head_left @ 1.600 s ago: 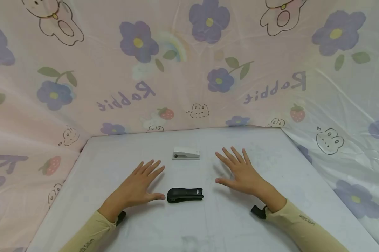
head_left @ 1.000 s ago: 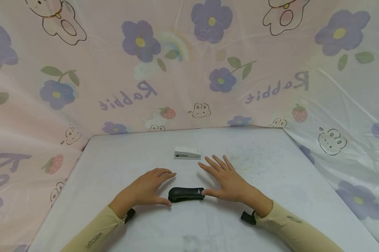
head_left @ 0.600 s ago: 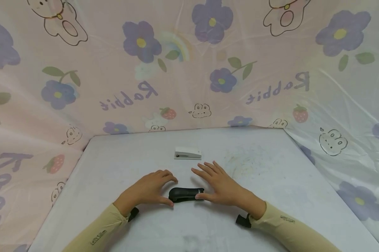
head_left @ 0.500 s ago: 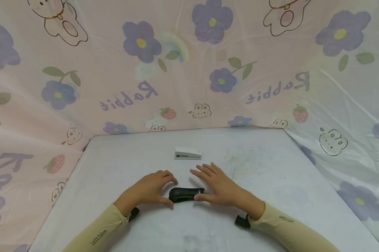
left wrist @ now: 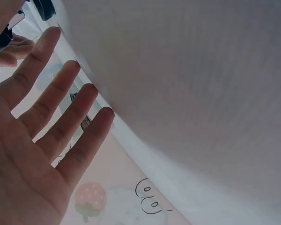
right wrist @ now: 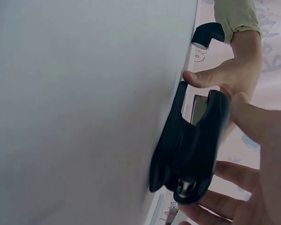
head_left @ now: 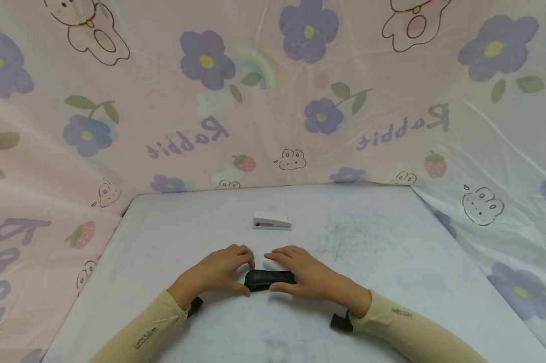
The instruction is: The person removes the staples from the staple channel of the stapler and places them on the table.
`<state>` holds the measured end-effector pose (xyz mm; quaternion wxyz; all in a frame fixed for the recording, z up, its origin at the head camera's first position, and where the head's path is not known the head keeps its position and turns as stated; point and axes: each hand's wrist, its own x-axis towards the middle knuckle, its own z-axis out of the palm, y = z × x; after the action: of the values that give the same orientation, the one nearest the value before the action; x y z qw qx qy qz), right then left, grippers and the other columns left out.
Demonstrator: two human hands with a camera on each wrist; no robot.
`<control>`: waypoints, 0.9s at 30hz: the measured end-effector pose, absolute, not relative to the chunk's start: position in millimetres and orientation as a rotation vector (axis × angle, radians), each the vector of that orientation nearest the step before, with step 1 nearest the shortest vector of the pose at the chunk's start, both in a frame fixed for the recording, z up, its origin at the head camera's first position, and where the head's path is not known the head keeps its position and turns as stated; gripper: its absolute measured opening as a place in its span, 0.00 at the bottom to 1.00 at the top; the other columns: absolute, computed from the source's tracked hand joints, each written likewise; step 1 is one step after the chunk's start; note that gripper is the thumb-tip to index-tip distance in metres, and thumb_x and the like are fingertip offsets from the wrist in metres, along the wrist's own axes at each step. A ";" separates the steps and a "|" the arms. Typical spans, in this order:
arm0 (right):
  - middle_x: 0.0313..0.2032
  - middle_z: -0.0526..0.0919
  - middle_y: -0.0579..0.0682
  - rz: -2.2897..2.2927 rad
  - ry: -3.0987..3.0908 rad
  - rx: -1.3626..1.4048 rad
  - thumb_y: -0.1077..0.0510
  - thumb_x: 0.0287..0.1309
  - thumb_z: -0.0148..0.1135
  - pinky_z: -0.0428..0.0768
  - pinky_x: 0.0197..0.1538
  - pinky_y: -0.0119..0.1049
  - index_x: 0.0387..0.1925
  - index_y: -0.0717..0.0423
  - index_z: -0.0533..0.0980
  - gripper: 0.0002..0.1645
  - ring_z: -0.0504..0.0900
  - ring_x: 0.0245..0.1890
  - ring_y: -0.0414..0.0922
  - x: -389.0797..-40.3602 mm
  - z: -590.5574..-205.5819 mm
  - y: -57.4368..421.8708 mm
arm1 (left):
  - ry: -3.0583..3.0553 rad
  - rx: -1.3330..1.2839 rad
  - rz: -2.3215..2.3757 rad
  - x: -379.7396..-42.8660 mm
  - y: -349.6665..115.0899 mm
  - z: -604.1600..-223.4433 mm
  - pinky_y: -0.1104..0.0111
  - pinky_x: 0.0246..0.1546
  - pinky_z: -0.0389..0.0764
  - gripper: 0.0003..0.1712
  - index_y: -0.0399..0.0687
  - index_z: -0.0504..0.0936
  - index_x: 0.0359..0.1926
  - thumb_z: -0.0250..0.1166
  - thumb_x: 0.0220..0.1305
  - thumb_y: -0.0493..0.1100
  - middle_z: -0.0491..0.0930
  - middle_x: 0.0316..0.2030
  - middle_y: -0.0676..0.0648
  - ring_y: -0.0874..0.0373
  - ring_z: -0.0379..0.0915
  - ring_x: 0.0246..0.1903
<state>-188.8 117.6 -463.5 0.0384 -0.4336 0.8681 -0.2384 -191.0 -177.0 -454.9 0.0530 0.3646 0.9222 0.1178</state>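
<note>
A black stapler (head_left: 266, 277) lies lengthwise on the white table in the head view. My left hand (head_left: 216, 270) is at its left end, thumb on the near side and bent fingers on the far side. My right hand (head_left: 313, 276) spans the right end, its thumb along the near side and its fingers stretched out behind. In the right wrist view the stapler (right wrist: 208, 136) stands between the right thumb and fingers, the left thumb (right wrist: 201, 78) right at its far end. The left wrist view shows the left fingers (left wrist: 79, 124) spread and fairly straight.
A white stapler (head_left: 272, 221) lies farther back on the white tabletop (head_left: 177, 217). Pale curtains (head_left: 273, 101) printed with flowers and rabbits rise behind the table and along both sides. Black wrist mounts (head_left: 342, 322) hang below the sleeves.
Both hands have come inward to the black stapler. The right hand moved left and its fingers drew closer together; the left fingers bent in toward the stapler's left end. Both staplers stay put.
</note>
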 end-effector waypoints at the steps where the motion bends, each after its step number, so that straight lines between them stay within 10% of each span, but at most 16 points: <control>1: 0.74 0.71 0.47 -0.741 2.651 -1.320 0.29 0.73 0.61 0.70 0.74 0.56 0.79 0.46 0.67 0.45 0.68 0.75 0.50 -188.7 -463.1 116.2 | 2.802 1.113 0.360 -191.2 -176.6 -454.8 0.53 0.56 0.83 0.29 0.59 0.83 0.50 0.84 0.54 0.64 0.78 0.61 0.53 0.53 0.75 0.61; 27: 0.51 0.81 0.43 -0.895 2.479 -1.372 0.46 0.70 0.73 0.76 0.54 0.33 0.59 0.51 0.79 0.23 0.74 0.49 0.38 -195.5 -469.5 83.0 | 2.797 1.118 0.391 -190.7 -170.5 -452.5 0.56 0.55 0.82 0.25 0.53 0.87 0.42 0.88 0.50 0.57 0.79 0.59 0.50 0.50 0.74 0.59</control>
<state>-195.5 83.0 -469.5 0.0850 -0.4601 0.8313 -0.3001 -190.7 -170.5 -452.5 0.0519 0.3675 0.9196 0.1286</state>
